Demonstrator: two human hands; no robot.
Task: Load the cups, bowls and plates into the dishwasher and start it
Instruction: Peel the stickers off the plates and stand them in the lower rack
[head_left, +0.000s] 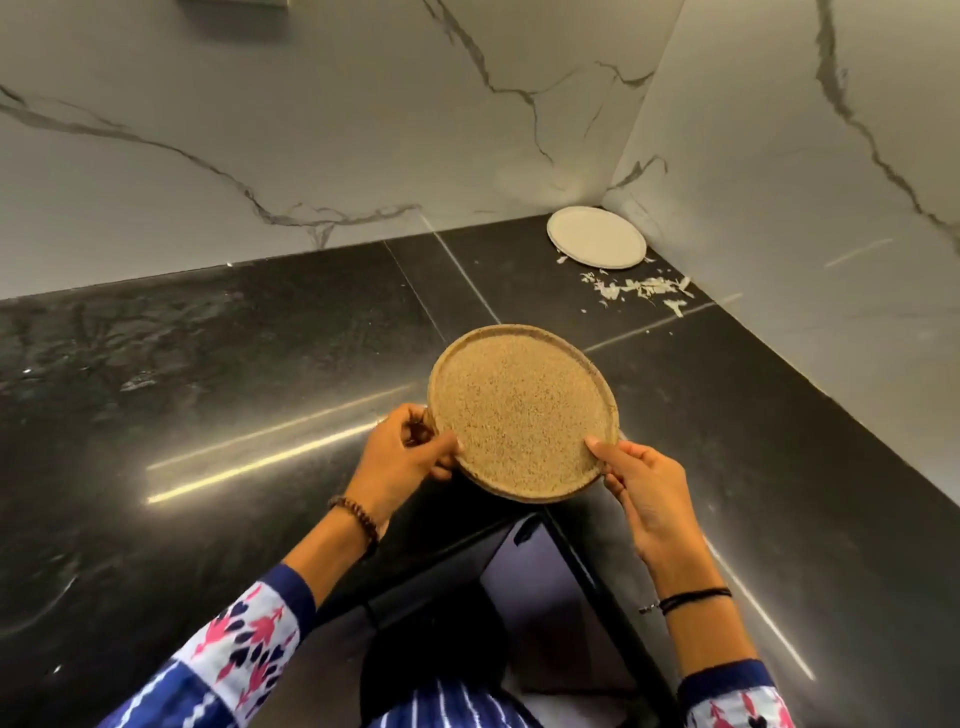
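Observation:
A round speckled tan plate is held above the inner corner of the black countertop. My left hand grips its left rim, thumb on top and fingers curled underneath. My right hand pinches the lower right rim, thumb on the upper face. The plate tilts slightly towards me. A white plate lies flat on the counter in the far corner against the marble walls. No dishwasher is in view.
White marble walls meet at the far right corner. Scattered pale scraps lie on the counter just in front of the white plate. Below the held plate the counter's inner edge drops to a dark gap.

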